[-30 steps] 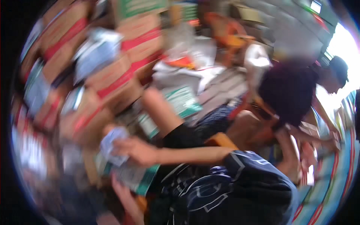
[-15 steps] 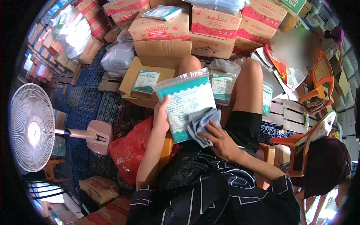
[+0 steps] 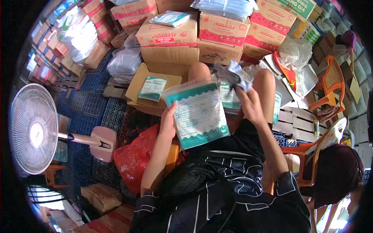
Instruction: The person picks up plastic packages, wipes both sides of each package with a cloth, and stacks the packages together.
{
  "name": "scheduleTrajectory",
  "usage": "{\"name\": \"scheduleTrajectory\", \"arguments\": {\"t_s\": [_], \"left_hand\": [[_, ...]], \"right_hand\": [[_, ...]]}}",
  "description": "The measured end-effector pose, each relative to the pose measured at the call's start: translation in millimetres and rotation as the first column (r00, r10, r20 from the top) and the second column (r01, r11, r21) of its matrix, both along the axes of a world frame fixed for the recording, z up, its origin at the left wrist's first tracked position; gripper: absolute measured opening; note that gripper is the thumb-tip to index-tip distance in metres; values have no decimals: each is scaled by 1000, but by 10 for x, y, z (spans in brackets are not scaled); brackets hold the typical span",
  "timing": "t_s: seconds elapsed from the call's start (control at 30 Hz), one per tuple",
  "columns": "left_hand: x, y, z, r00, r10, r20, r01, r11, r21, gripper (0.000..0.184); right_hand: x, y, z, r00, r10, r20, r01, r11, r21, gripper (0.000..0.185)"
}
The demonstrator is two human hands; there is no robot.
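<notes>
My left hand (image 3: 168, 121) grips the left edge of a clear zip bag (image 3: 199, 115) printed in teal and white, held tilted over my lap. My right hand (image 3: 251, 104) is raised to the right of the bag, with a crumpled grey-blue cloth (image 3: 235, 77) in its fingers; the cloth is partly blurred. Beyond the bag, an open cardboard box (image 3: 134, 83) holds a similar teal and white packet (image 3: 152, 88). Another such packet (image 3: 229, 93) lies between my knees, partly hidden by the bag and my right hand.
Stacked cartons (image 3: 167, 33) stand in front, some topped with plastic bags (image 3: 223, 8). A white fan (image 3: 35, 132) is at the left, near a red plastic bag (image 3: 138, 157). Orange chairs (image 3: 330, 83) and a bent-over person (image 3: 334, 174) are at the right.
My right hand has lifted the cloth off the bag's lower right and moved up and right, away from it. The bag stays in my left hand, its printed front now uncovered.
</notes>
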State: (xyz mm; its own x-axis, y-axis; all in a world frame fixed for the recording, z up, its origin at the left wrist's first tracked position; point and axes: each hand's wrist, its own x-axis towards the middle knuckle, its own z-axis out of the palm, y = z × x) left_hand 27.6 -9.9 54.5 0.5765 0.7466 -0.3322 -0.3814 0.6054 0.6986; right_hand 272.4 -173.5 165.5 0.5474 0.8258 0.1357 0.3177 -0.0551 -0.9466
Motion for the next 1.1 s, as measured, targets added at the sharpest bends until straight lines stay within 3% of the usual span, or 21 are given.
{"name": "scheduleTrajectory", "arguments": {"t_s": [0.03,0.1,0.13,0.2,0.33,0.53,0.6,0.7,0.73,0.8,0.83,0.87,0.9,0.93,1.0,1.07,1.1], "left_hand": [[-7,8,-14,1000,-12,11,12,1000,1,35],[-8,8,-12,1000,-17,16,17,1000,7,36],[-7,2,-8,1000,-8,10,8,1000,11,36],[0,4,-2,1000,6,1,-6,1000,20,37],[8,-19,28,999,47,-28,-46,998,30,37],[18,-41,92,1000,15,-17,-14,1000,26,39],[14,-43,105,1000,5,-13,-4,999,32,40],[15,-17,32,999,-22,33,21,999,30,40],[41,-1,70,1000,-4,22,3,999,32,40],[41,-66,116,999,32,4,-32,999,38,40],[50,-58,79,999,47,6,-48,997,55,39],[51,-46,41,999,47,20,-48,997,60,40],[44,-49,48,998,48,30,-50,997,64,41],[32,-47,46,998,47,38,-50,997,66,42],[7,-18,13,995,69,78,-76,993,88,41],[-12,38,-78,990,99,97,-109,989,98,41],[-5,53,-108,989,109,104,-120,987,109,42]], "right_hand": [[-126,92,286,983,38,181,-4,983,-183,30],[-79,431,-79,868,95,488,-147,987,69,42],[-83,548,-218,746,85,661,-223,967,127,50],[-112,592,-543,635,203,745,-314,950,9,59],[-387,156,-566,588,319,744,-290,941,-174,66],[-734,-724,-578,616,506,604,-325,861,-391,70],[-806,-929,-480,595,540,595,-388,841,-375,62],[-755,-1149,-620,665,649,369,-505,755,-419,54],[-741,-1142,-586,684,630,366,-544,776,-319,43],[-652,-1138,-623,814,570,111,-540,813,-216,32],[-605,-1183,-686,897,415,-149,-439,872,-218,30],[-553,-1208,-722,889,224,-400,-340,907,-247,29],[-497,-1179,-578,811,184,-556,-263,963,-65,29],[-399,-1173,-697,778,28,-628,-89,994,-66,30],[-315,-1103,-651,647,-121,-752,205,979,19,34],[-328,-1023,-456,681,-223,-698,420,899,123,37],[-315,-1018,-451,821,-286,-495,418,891,179,37]]}}
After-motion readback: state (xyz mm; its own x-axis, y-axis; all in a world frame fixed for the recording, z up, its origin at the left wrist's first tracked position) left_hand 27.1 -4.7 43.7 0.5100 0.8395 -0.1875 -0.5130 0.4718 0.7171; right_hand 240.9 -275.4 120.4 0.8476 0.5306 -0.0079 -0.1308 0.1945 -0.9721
